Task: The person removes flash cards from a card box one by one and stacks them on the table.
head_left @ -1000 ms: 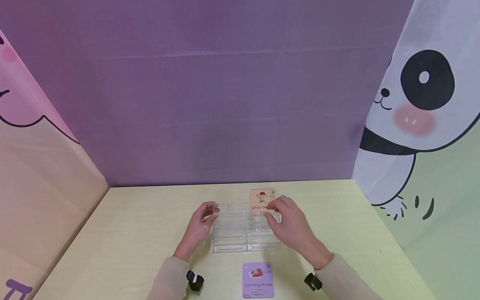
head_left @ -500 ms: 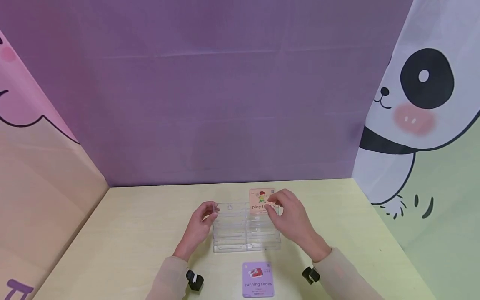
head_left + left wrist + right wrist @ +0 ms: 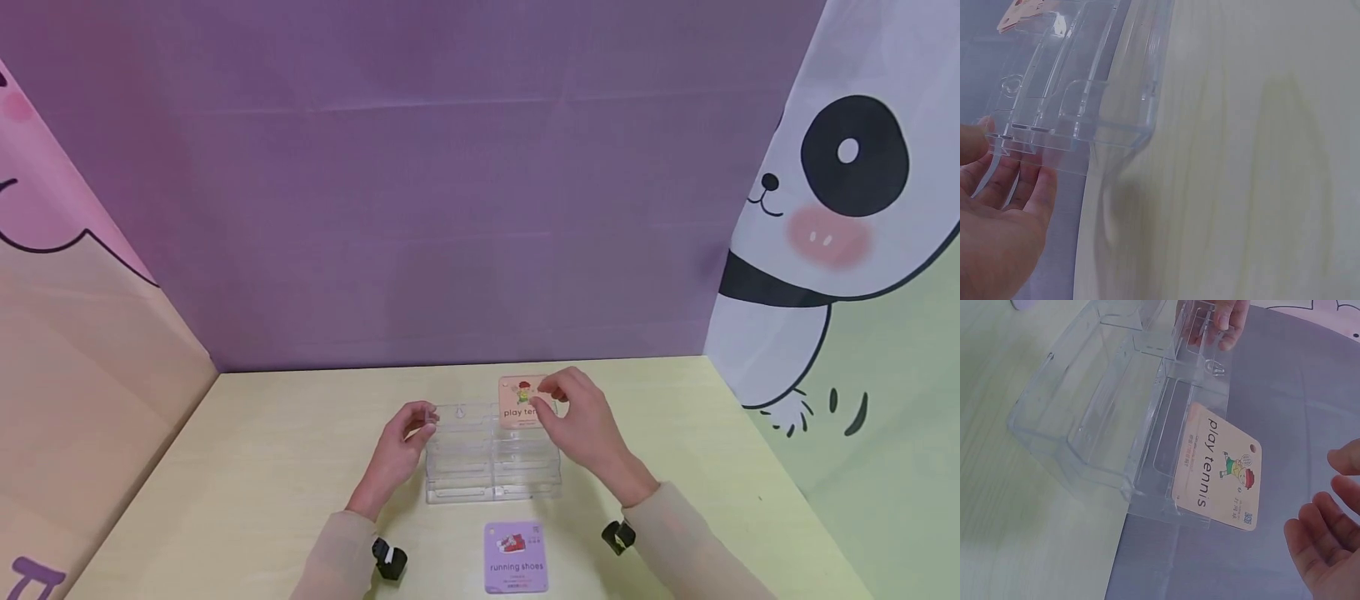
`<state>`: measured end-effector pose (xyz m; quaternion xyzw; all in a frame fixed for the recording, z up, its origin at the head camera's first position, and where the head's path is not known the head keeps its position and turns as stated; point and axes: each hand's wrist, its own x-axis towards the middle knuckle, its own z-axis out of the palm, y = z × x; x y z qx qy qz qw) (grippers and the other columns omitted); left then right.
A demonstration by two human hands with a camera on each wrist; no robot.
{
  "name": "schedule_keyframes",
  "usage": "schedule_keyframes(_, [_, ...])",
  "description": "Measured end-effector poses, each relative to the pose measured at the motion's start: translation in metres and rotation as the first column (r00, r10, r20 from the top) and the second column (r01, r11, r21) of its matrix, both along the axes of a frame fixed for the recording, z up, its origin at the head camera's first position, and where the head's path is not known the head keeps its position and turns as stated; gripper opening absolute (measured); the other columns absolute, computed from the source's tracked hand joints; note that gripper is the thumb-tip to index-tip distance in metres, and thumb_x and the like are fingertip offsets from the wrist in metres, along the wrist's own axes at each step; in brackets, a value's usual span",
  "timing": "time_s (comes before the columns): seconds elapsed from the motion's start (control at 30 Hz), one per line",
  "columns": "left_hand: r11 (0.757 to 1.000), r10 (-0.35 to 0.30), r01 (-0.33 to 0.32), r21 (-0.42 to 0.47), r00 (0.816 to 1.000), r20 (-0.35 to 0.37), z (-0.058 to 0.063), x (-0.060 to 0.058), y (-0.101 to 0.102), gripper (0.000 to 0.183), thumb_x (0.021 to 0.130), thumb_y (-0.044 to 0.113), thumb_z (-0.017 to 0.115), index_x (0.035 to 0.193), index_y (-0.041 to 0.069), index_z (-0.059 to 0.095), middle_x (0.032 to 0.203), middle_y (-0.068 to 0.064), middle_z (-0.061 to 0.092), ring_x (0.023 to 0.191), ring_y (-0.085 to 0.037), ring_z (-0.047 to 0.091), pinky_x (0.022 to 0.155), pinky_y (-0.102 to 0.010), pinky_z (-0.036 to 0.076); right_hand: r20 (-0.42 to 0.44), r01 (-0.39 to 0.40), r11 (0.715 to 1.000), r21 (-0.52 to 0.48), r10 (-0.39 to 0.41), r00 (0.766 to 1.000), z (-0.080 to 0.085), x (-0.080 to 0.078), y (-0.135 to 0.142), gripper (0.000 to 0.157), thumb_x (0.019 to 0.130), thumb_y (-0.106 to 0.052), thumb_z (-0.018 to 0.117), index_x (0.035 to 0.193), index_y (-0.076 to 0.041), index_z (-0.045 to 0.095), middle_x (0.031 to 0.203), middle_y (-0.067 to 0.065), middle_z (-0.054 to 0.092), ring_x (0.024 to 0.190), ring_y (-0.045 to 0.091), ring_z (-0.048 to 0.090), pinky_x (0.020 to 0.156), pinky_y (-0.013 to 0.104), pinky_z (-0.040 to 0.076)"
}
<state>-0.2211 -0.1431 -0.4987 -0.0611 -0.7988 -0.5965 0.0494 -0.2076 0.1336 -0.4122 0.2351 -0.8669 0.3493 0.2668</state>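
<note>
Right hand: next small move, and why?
Probably lower the right hand to the purple running shoes card: it lies on the table in front of the clear rack, while the play tennis card stands unheld at the rack's top.

In the head view, the right hand covers the end of "tennis" on the orange card, and the smallest print on the purple card is too tiny to read. The left wrist view crops the left hand at its left edge and the clear rack at the top. The right wrist view cuts off the right hand.
</note>
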Motion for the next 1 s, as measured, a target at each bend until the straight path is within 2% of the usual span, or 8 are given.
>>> schedule_keyframes(0.27, [1.0, -0.004, 0.004, 0.011, 1.0, 0.002, -0.001, 0.001, -0.001, 0.027, 0.095, 0.003, 0.054, 0.122, 0.005, 0.053, 0.115, -0.009, 0.06, 0.113, -0.024, 0.054, 0.101, -0.04, 0.043, -0.008, 0.007, 1.0, -0.009, -0.007, 1.0, -0.004, -0.009, 0.001, 0.013, 0.082, -0.011, 0.072, 0.091, -0.008, 0.064, 0.086, 0.006, 0.059, 0.077, 0.013, 0.052, 0.068, 0.031, 0.05])
schedule_keyframes(0.33, [1.0, -0.004, 0.004, 0.006, 1.0, 0.003, 0.004, 0.005, 0.0, 0.027, 0.095, 0.002, 0.054, 0.122, 0.005, 0.053, 0.115, -0.01, 0.06, 0.113, -0.025, 0.054, 0.102, -0.041, 0.043, -0.02, 0.01, 1.0, -0.008, -0.01, 1.0, -0.005, -0.011, 0.001, 0.013, 0.081, -0.011, 0.073, 0.091, -0.008, 0.064, 0.087, 0.006, 0.06, 0.077, 0.014, 0.052, 0.068, 0.031, 0.049])
schedule_keyframes(0.5, [1.0, 0.003, -0.003, -0.003, 1.0, 0.021, 0.004, 0.005, 0.0, 0.028, 0.095, 0.003, 0.054, 0.122, 0.007, 0.053, 0.115, -0.009, 0.06, 0.114, -0.025, 0.054, 0.102, -0.042, 0.043, -0.009, 0.011, 1.0, -0.007, -0.011, 1.0, -0.007, -0.016, 0.001, 0.013, 0.082, -0.011, 0.073, 0.092, -0.007, 0.065, 0.089, 0.006, 0.06, 0.08, 0.023, 0.055, 0.07, 0.035, 0.05])
schedule_keyframes(0.57, [1.0, 0.007, -0.007, 0.003, 1.0, 0.027, 0.0, 0.003, -0.001, 0.028, 0.095, 0.003, 0.055, 0.122, 0.008, 0.053, 0.115, -0.007, 0.06, 0.114, -0.024, 0.054, 0.102, -0.041, 0.043, 0.0, 0.009, 1.0, -0.012, -0.009, 1.0, -0.007, -0.018, 0.001, 0.014, 0.083, -0.011, 0.072, 0.092, -0.006, 0.065, 0.09, 0.007, 0.06, 0.081, 0.027, 0.055, 0.07, 0.038, 0.05])
schedule_keyframes(0.63, [1.0, 0.006, -0.006, 0.006, 1.0, 0.022, 0.0, 0.003, 0.0, 0.028, 0.095, 0.003, 0.055, 0.122, 0.007, 0.053, 0.115, -0.008, 0.06, 0.114, -0.024, 0.054, 0.102, -0.042, 0.043, 0.002, 0.012, 1.0, -0.01, -0.012, 1.0, -0.007, -0.02, 0.001, 0.013, 0.083, -0.011, 0.071, 0.093, -0.005, 0.065, 0.09, 0.008, 0.06, 0.081, 0.027, 0.054, 0.07, 0.039, 0.05])
schedule_keyframes(0.8, [1.0, 0.002, -0.002, 0.006, 1.0, 0.011, 0.0, 0.004, 0.0, 0.029, 0.094, 0.002, 0.055, 0.123, 0.006, 0.053, 0.115, -0.008, 0.06, 0.114, -0.026, 0.054, 0.102, -0.043, 0.043, 0.004, 0.031, 1.0, 0.001, -0.031, 1.0, -0.008, -0.025, 0.002, 0.013, 0.084, -0.012, 0.07, 0.093, -0.005, 0.065, 0.089, 0.011, 0.058, 0.081, 0.027, 0.053, 0.069, 0.034, 0.046])
schedule_keyframes(1.0, [1.0, 0.004, -0.004, 0.018, 1.0, 0.02, 0.0, 0.004, 0.001, 0.027, 0.095, 0.003, 0.056, 0.122, 0.008, 0.054, 0.115, -0.007, 0.06, 0.114, -0.024, 0.054, 0.102, -0.041, 0.043, 0.014, 0.041, 0.999, 0.0, -0.041, 0.999, -0.006, -0.03, 0.002, 0.012, 0.084, -0.012, 0.07, 0.093, -0.006, 0.065, 0.088, 0.01, 0.057, 0.081, 0.027, 0.052, 0.069, 0.034, 0.046])
